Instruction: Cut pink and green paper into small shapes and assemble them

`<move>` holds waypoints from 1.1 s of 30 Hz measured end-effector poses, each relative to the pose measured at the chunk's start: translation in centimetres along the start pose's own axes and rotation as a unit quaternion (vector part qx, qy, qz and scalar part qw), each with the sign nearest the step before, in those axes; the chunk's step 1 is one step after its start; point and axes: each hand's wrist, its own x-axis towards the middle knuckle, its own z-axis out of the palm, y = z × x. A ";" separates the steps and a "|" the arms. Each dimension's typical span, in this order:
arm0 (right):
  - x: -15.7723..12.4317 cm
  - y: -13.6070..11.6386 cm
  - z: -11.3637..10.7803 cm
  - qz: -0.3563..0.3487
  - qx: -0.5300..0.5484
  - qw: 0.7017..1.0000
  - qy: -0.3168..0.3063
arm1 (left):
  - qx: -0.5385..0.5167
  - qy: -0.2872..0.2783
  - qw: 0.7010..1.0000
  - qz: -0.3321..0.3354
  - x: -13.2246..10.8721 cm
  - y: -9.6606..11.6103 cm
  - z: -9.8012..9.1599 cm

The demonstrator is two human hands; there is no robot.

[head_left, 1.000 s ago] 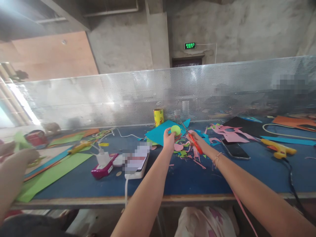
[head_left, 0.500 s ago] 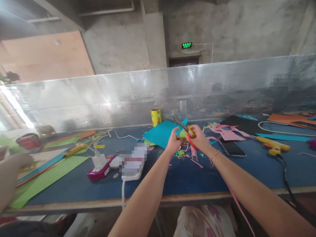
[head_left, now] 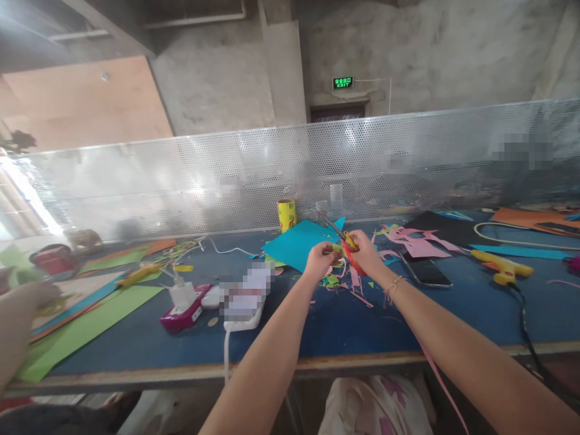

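Pinching green paper (head_left: 336, 248) in the grip of the left hand (head_left: 321, 258), clasping red scissors (head_left: 353, 260) in the right hand (head_left: 367, 254), above the table (head_left: 353, 338), nearer its far edge. Best to turn the paper gently, keeping skin clear of the blades (head_left: 336, 228).

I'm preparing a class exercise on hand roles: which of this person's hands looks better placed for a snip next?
Probably the right hand: it holds the scissors, their blades pointing forward. The left hand holds green paper, so it seems better suited to steadying.
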 end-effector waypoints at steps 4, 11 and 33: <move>0.2 0.1 0.1 0.038 0.033 0.999 0.006 | 0.031 0.009 0.999 0.003 0.2 -0.3 -0.2; -0.1 -0.2 0.2 0.073 0.044 0.995 -0.052 | 0.051 0.043 0.996 0.065 0.5 -0.2 -0.4; 0.0 -0.5 0.7 0.109 0.150 0.981 0.056 | -0.171 0.038 0.984 -0.018 -0.4 0.5 0.2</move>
